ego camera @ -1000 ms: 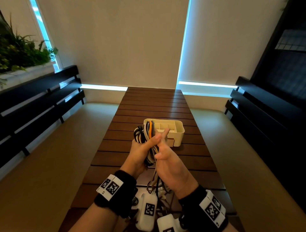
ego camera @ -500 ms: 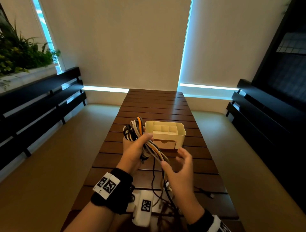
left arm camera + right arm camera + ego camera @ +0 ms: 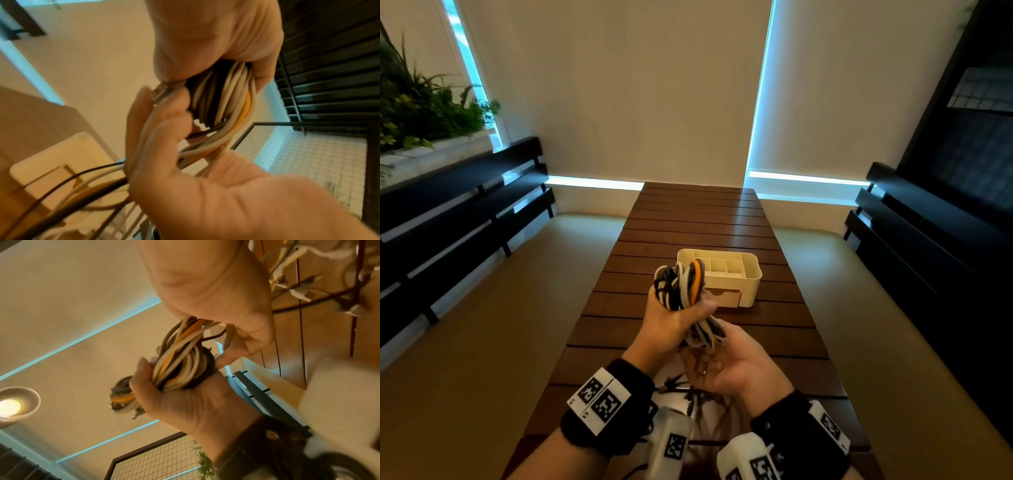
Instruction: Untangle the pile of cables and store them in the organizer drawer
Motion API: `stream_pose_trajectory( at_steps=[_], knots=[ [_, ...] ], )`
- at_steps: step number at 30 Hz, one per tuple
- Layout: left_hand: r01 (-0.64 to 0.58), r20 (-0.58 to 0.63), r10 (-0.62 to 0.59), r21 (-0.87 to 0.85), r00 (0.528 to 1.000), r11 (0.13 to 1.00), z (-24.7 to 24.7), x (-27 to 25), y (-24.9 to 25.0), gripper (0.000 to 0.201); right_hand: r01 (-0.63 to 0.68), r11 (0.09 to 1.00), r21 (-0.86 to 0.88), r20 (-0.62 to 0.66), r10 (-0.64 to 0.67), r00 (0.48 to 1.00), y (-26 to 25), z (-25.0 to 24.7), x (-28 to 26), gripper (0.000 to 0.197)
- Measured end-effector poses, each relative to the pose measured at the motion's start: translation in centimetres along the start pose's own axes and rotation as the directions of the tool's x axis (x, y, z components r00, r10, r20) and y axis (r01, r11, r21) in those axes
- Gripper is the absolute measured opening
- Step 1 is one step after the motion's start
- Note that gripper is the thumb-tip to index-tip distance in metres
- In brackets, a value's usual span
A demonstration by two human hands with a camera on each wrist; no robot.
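A looped bundle of black, white and orange cables (image 3: 681, 284) is up in the air in front of the cream organizer (image 3: 751, 274). My left hand (image 3: 671, 318) grips the bundle round its middle, seen closer in the right wrist view as the cable bundle (image 3: 180, 363). Just below, my right hand (image 3: 736, 359) lies palm up, its fingers curled round the twisted lower strands (image 3: 226, 100). The organizer's wooden drawer (image 3: 726, 298) faces me and looks closed. Loose cable ends (image 3: 688, 390) trail down to the table under my wrists.
The organizer stands mid-way along a slatted wooden table (image 3: 698, 219). Plugs and loose ends (image 3: 298, 288) lie on the near slats. Dark benches (image 3: 465, 219) run along both sides, and a planter (image 3: 421, 116) sits at the far left.
My right hand has come up from lower right, where it was open, and taken hold of the strands under my left hand. The left hand has shifted the bundle slightly right.
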State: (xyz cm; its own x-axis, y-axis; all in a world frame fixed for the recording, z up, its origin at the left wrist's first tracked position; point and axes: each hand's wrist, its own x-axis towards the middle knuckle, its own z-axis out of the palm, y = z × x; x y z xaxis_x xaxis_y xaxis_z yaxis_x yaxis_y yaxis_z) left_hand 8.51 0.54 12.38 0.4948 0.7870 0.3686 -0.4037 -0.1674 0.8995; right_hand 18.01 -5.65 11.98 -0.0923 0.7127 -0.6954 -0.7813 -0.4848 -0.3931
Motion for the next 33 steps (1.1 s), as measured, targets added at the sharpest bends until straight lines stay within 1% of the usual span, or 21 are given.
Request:
stream_pose_trajectory(
  at_steps=[3, 4, 5, 7, 8, 10, 11, 12, 14, 17, 20, 23, 25, 27, 30, 31, 33],
  knots=[
    [0.135, 0.041, -0.129, -0.201, 0.991, 0.970, -0.3, -0.5, 0.1, 0.026, -0.007, 1.000, 0.006, -0.078, 0.007, 0.997, -0.1, -0.3, 0.2, 0.017],
    [0.171, 0.061, -0.161, -0.258, 0.985, 0.951, -0.4, -0.6, 0.2, 0.027, 0.013, 1.000, 0.022, -0.100, -0.011, 0.995, 0.0, -0.5, 0.1, 0.011],
    [0.205, 0.087, -0.187, -0.312, 0.979, 0.928, -0.5, -0.8, 0.3, 0.029, 0.047, 0.998, 0.045, -0.112, -0.042, 0.993, -0.1, -0.7, 0.1, 0.008],
    [0.279, 0.159, -0.235, -0.396, 0.959, 0.875, -0.6, -1.3, 0.5, 0.032, 0.168, 0.984, 0.061, -0.115, -0.161, 0.980, -0.7, -1.6, 0.3, 0.013],
    [0.322, 0.196, -0.263, -0.412, 0.945, 0.852, -0.7, -1.6, 0.6, 0.034, 0.222, 0.972, 0.084, -0.099, -0.213, 0.972, -1.2, -1.9, 0.3, 0.014],
    [0.400, 0.235, -0.328, -0.418, 0.915, 0.816, -0.8, -1.9, 0.5, 0.040, 0.253, 0.950, 0.185, -0.093, -0.239, 0.966, -2.3, -2.2, 0.3, 0.007],
    [0.433, 0.243, -0.360, -0.433, 0.901, 0.790, -0.9, -1.9, 0.4, 0.046, 0.269, 0.940, 0.210, -0.074, -0.260, 0.963, -2.7, -2.3, 0.2, 0.015],
    [0.463, 0.248, -0.391, -0.456, 0.886, 0.760, -1.0, -2.0, 0.3, 0.051, 0.296, 0.935, 0.194, -0.059, -0.290, 0.955, -3.0, -2.3, 0.2, 0.022],
    [0.514, 0.268, -0.439, -0.492, 0.857, 0.702, -1.1, -2.0, 0.1, 0.055, 0.381, 0.917, 0.121, -0.036, -0.379, 0.925, -3.1, -1.8, -0.3, 0.027],
    [0.568, 0.292, -0.489, -0.483, 0.822, 0.666, -0.9, -2.4, -0.2, 0.052, 0.491, 0.870, 0.044, -0.006, -0.491, 0.871, -2.8, -1.3, -0.5, 0.021],
    [0.613, 0.281, -0.549, -0.444, 0.787, 0.653, -0.6, -2.8, -0.4, 0.047, 0.537, 0.842, -0.049, 0.017, -0.537, 0.843, -2.6, -1.3, -0.9, 0.024],
    [0.647, 0.260, -0.597, -0.407, 0.759, 0.645, -0.2, -3.1, -0.4, 0.033, 0.581, 0.783, -0.221, -0.023, -0.600, 0.800, -2.1, -1.2, -0.8, 0.023],
    [0.660, 0.236, -0.623, -0.386, 0.746, 0.645, 0.1, -3.1, -0.4, 0.029, 0.607, 0.741, -0.287, -0.035, -0.641, 0.767, -1.8, -1.0, -0.8, 0.022],
    [0.672, 0.221, -0.641, -0.370, 0.735, 0.642, 0.3, -3.0, -0.6, 0.024, 0.627, 0.730, -0.270, -0.031, -0.658, 0.753, -1.5, -0.8, -0.6, 0.022],
    [0.676, 0.230, -0.637, -0.304, 0.735, 0.671, 0.5, -2.8, -0.6, 0.033, 0.652, 0.732, -0.200, -0.062, -0.673, 0.737, -1.0, -0.4, -0.3, 0.029],
    [0.672, 0.232, -0.631, -0.284, 0.740, 0.684, 0.5, -2.7, -0.6, 0.033, 0.671, 0.717, -0.188, -0.070, -0.692, 0.719, -0.8, -0.3, -0.1, 0.027],
    [0.678, 0.239, -0.635, -0.248, 0.735, 0.692, 0.5, -2.7, -0.6, 0.035, 0.722, 0.662, -0.201, -0.070, -0.745, 0.664, -0.5, -0.3, 0.3, 0.022]
  ],
)
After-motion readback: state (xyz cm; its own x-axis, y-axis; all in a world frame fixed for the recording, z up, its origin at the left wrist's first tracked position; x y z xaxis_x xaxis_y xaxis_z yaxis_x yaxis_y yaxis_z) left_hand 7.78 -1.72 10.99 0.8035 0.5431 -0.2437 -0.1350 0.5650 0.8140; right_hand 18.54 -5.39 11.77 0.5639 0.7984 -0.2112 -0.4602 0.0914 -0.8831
